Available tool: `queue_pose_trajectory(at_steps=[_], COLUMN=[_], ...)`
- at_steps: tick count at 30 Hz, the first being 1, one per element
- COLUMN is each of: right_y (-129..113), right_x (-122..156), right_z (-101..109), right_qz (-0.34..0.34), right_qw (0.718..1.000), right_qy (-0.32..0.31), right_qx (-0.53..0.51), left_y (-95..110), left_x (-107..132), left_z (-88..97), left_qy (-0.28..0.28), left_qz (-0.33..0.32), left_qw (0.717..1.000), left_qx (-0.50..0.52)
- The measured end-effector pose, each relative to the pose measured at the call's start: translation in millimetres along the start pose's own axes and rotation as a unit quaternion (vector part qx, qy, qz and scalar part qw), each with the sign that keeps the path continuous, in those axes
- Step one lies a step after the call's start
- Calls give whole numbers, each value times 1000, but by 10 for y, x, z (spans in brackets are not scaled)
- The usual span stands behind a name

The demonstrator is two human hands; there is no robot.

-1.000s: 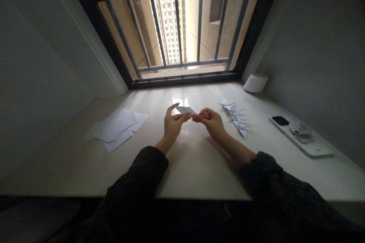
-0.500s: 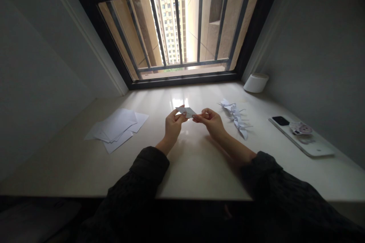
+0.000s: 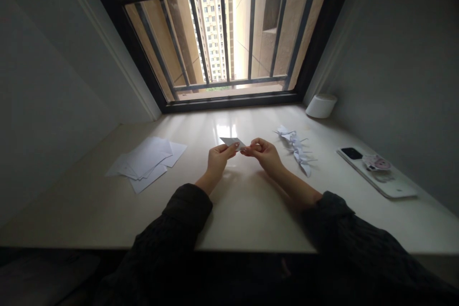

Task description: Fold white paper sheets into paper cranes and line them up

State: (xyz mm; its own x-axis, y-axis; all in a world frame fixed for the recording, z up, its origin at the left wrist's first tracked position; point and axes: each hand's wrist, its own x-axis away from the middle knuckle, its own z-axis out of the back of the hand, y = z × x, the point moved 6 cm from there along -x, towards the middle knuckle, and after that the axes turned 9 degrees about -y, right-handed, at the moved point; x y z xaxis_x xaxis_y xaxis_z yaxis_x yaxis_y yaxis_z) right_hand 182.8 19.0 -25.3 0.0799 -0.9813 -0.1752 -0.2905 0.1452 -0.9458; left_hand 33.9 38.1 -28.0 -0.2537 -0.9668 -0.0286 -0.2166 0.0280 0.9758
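Observation:
Between my hands, above the middle of the white counter, is a small folded piece of paper with a pointed left end. My left hand pinches it from the left, thumb lying over its near face. From the right, my right hand pinches its right corner between thumb and fingers. The two thumb tips are close together at that corner. The fingers behind the paper are partly hidden. Several folded paper cranes lie in a row to the right of my right hand.
A loose stack of white paper sheets lies on the counter at left. On the right are a phone with a cartoon grip and, farther back, a white cylindrical object. A barred window stands behind.
My left thumb has slid rightward along the folded paper, and the left fingers have dropped from its top edge. The right hand has shifted slightly, still pinching the right corner.

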Motion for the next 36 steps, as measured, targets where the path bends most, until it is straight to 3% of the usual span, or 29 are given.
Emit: queue_pose_trajectory(at_steps=[6, 12, 18, 21, 30, 36], right_y=[24, 24, 42, 47, 80, 155], right_x=[-19, -31, -48, -58, -25, -12], right_z=[-37, -35, 10, 49, -11, 7], right_qz=[-21, 3, -17, -31, -46, -73], right_qw=[999, 1000, 998, 999, 991, 993], right_qy=[-25, -28, -42, -26, -64, -46], right_qx=[-29, -13, -36, -16, 112, 80], left_y=[4, 14, 9, 13, 24, 16], left_x=[16, 30, 0, 1, 47, 67], left_z=[36, 17, 113, 103, -24, -58], left_qy=[56, 62, 82, 76, 37, 33], left_qz=[-29, -34, -23, -29, -58, -65], left_qw=[998, 997, 996, 996, 996, 996], left_qx=[5, 14, 33, 24, -55, -48])
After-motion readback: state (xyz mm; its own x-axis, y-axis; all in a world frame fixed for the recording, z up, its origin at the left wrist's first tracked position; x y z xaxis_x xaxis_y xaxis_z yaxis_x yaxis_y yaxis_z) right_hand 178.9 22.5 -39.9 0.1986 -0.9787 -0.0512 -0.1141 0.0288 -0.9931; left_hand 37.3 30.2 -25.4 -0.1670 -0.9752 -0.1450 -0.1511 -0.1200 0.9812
